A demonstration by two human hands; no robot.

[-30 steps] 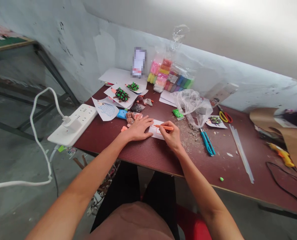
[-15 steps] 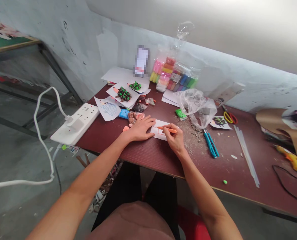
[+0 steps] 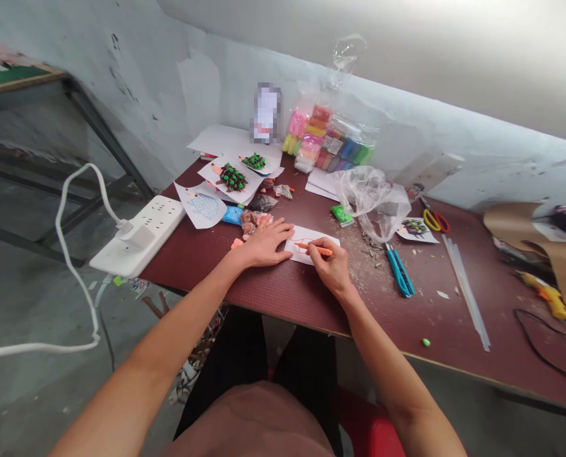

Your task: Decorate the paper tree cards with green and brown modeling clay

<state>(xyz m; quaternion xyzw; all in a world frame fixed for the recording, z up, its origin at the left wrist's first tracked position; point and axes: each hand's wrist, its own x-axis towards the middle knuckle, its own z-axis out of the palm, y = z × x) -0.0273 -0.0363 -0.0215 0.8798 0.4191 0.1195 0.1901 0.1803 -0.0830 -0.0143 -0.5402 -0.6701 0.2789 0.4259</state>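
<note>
- The right hand (image 3: pixel 333 266) is closed in a pinch around an orange marker (image 3: pixel 314 249), held low near the tip with the tip on the paper, a short grip that suits small, controlled strokes
- The left hand (image 3: pixel 264 244) lies open and flat, palm down, holding nothing; its fingertips reach the edge of a white paper slip (image 3: pixel 321 237), though whether they press on it is hard to tell
- Firm pressure from those fingertips would help stop the slip from creeping under the pen
- The slip lies on the maroon tabletop (image 3: pixel 283 304) just in front of the person, with a small orange outline (image 3: pixel 303 245) beside the marker tip; light, unhurried strokes should keep that line clean
- Salmon-pink clay lumps (image 3: pixel 250 225) sit just beyond the left hand
- Wood shavings (image 3: pixel 366 260) are scattered to the right of the slip, near blue-handled scissors (image 3: pixel 398 271)
- Farther off lie a paper sheet with a green-and-brown clay figure (image 3: pixel 232 179) and bagged clay packs (image 3: pixel 328 143)
</note>
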